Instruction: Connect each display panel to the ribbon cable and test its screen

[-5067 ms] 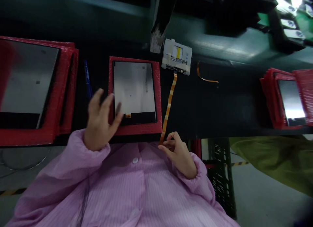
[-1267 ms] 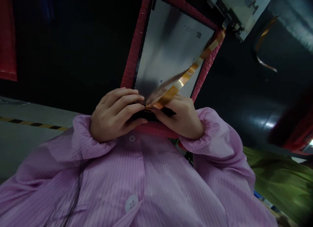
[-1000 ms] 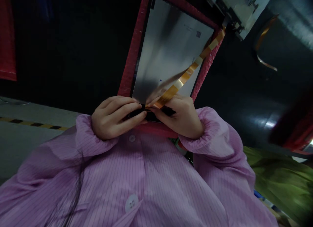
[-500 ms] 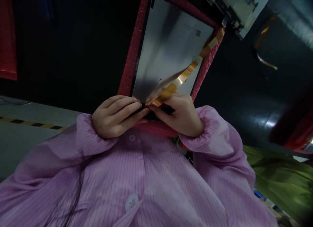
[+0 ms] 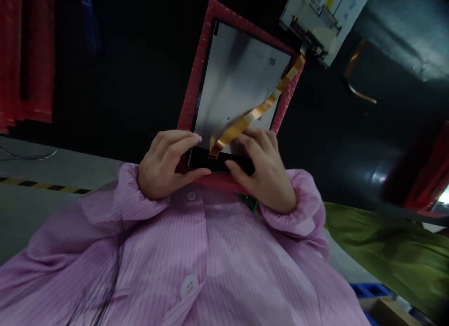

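Note:
A grey display panel (image 5: 238, 78) lies on red bubble wrap (image 5: 195, 78) on the dark bench, its black near edge towards me. An orange flex cable (image 5: 261, 110) runs from a white test box (image 5: 326, 12) at the upper right, across the panel, down to that near edge. My left hand (image 5: 164, 169) grips the near left corner, fingers on top and thumb against the edge. My right hand (image 5: 264, 174) holds the near right part the same way, just right of the cable's end. Both sleeves are pink.
A stack of red-wrapped panels (image 5: 31, 59) stands at the far left with a blue pen (image 5: 89, 22) beside it. A loose orange cable (image 5: 354, 80) lies right of the test box. More red wrap (image 5: 428, 176) and green cloth (image 5: 379, 242) are at the right.
My fingertips, pinched together on the cable's end at the panel's near edge, have spread apart onto the edge on either side. The cable end stays at the panel. The view has shifted.

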A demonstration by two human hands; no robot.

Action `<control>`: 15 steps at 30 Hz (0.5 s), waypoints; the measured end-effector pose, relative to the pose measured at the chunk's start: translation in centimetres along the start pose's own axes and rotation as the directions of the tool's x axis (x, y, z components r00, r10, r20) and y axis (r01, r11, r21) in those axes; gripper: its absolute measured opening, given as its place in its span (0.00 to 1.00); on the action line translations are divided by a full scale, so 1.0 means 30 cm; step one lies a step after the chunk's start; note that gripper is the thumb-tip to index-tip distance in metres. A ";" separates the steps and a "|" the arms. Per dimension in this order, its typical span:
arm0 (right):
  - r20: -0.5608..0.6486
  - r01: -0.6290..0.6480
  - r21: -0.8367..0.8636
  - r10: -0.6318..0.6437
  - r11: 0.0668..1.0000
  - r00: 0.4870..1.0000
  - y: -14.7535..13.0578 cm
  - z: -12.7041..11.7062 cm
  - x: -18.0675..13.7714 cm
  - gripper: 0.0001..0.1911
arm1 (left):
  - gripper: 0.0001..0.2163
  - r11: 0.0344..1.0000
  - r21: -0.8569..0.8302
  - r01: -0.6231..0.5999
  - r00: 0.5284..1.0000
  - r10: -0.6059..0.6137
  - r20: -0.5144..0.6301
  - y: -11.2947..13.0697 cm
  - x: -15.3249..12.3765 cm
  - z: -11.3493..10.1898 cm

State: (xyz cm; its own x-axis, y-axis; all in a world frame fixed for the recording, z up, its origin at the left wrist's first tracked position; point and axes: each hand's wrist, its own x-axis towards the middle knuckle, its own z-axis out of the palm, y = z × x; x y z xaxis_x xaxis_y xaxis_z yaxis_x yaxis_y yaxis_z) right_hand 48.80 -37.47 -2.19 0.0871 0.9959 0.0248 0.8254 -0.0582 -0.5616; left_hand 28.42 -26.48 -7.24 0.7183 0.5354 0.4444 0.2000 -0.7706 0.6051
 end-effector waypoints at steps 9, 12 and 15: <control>-0.019 -0.096 -0.181 0.094 0.979 0.995 -0.086 0.139 -0.080 0.42 | 0.30 0.694 -0.326 0.641 0.766 -0.551 0.332 0.069 0.105 -0.090; -0.034 -0.089 -0.170 0.085 0.981 0.996 -0.078 0.141 -0.075 0.44 | 0.28 0.481 -0.474 0.737 0.666 -0.638 0.388 0.038 0.136 -0.095; -0.060 -0.095 -0.154 0.086 0.984 0.994 -0.075 0.145 -0.075 0.45 | 0.26 0.271 -0.596 0.756 0.585 -0.688 0.430 0.004 0.158 -0.098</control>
State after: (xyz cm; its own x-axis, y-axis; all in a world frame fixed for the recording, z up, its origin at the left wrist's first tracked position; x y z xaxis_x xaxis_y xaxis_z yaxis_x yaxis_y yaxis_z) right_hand 44.30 -39.29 -4.58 0.1916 0.9811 0.0262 0.8894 -0.1623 -0.4274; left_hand 29.90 -23.02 -3.12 0.5691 0.6946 -0.4401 0.2003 0.4020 0.8935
